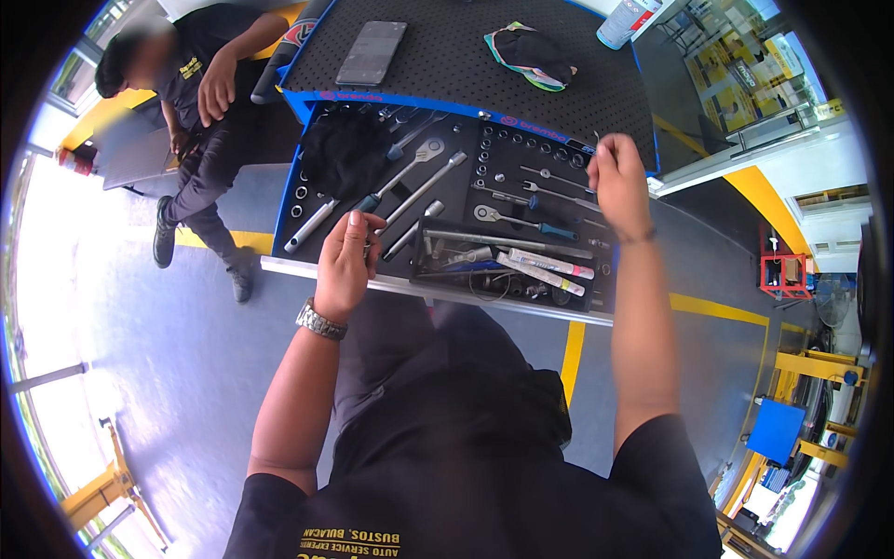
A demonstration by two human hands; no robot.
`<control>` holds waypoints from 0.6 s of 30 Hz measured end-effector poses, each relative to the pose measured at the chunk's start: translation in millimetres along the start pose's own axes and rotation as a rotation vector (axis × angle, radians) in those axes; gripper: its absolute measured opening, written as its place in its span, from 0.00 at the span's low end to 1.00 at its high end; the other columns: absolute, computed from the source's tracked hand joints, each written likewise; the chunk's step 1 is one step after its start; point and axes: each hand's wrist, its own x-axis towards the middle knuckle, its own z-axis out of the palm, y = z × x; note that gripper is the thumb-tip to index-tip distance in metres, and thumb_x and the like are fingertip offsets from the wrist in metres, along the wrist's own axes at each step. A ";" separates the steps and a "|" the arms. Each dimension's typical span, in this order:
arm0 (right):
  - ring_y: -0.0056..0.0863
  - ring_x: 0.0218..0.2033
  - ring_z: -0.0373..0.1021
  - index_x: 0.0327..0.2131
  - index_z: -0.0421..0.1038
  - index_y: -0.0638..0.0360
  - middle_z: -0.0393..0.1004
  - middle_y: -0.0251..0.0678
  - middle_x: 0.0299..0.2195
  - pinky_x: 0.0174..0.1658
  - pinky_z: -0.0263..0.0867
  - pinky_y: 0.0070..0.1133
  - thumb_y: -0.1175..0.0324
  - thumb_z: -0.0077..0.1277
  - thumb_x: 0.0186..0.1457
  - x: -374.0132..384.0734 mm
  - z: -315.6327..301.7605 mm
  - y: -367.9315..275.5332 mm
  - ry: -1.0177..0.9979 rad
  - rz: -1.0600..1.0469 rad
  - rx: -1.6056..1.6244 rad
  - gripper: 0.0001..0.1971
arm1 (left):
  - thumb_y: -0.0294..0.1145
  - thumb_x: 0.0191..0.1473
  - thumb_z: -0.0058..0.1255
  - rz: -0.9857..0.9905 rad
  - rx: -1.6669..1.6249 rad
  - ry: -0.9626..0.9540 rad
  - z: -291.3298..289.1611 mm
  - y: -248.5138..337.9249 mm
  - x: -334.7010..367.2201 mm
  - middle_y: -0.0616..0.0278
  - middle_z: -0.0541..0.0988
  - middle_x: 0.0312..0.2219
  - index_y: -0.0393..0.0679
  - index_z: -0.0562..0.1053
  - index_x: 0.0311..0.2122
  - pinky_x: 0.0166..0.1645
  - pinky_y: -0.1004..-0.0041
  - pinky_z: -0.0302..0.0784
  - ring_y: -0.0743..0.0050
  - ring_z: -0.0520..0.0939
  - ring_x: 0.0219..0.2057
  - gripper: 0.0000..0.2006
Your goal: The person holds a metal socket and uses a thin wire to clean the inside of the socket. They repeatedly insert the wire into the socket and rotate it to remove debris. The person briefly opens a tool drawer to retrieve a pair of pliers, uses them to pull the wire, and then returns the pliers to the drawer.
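Note:
An open tool drawer (pixel 447 191) lies in front of me, its dark foam holding ratchets, wrenches and sockets. At its front left edge is my left hand (pixel 343 265), thumb raised and fingers curled; what they hold, if anything, is hidden. Just beyond its fingertips lies a ratchet (pixel 400 172) with a dark blue grip. My right hand (pixel 618 182) is raised over the drawer's right side with its fingers pinched together. Something thin and small shows at their tips, too small to name. A second ratchet (pixel 521 222) and a combination wrench (pixel 559 196) lie to the left of it.
A dark tray (pixel 424 270) of loose tools and two white tubes (pixel 549 265) fills the drawer's front. Black cloth (pixel 343 154) covers its left part. On the cabinet top are a phone (pixel 372 53), a cloth bundle (pixel 529 58) and a can (pixel 626 23). A seated person (pixel 209 102) is at left.

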 end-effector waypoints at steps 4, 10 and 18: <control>0.12 0.19 0.59 0.41 0.63 0.58 0.65 0.27 0.20 0.23 0.56 0.13 0.70 0.41 0.66 -86.5 -13.6 -29.1 -0.154 0.071 0.414 0.04 | 0.50 0.68 0.27 -0.125 -0.025 -0.072 2.0 -5.2 9.3 0.68 0.67 0.16 0.38 0.70 0.39 0.18 0.82 0.60 0.85 0.64 0.14 0.24; 0.17 0.22 0.68 0.45 0.66 0.65 0.71 0.33 0.23 0.29 0.67 0.15 0.74 0.42 0.65 -137.7 -1.4 -73.1 -0.329 0.072 0.606 0.08 | 0.46 0.61 0.31 -0.248 -0.593 -0.263 24.3 36.2 18.3 0.57 0.68 0.17 0.36 0.68 0.39 0.18 0.76 0.62 0.75 0.64 0.11 0.21; 0.15 0.23 0.67 0.43 0.68 0.65 0.72 0.33 0.27 0.30 0.65 0.16 0.76 0.43 0.63 -104.6 -20.6 -117.8 -0.518 0.109 0.555 0.07 | 0.51 0.58 0.40 -0.067 -0.810 -0.579 88.9 90.1 33.6 0.57 0.68 0.19 0.32 0.57 0.62 0.25 0.74 0.67 0.71 0.69 0.19 0.36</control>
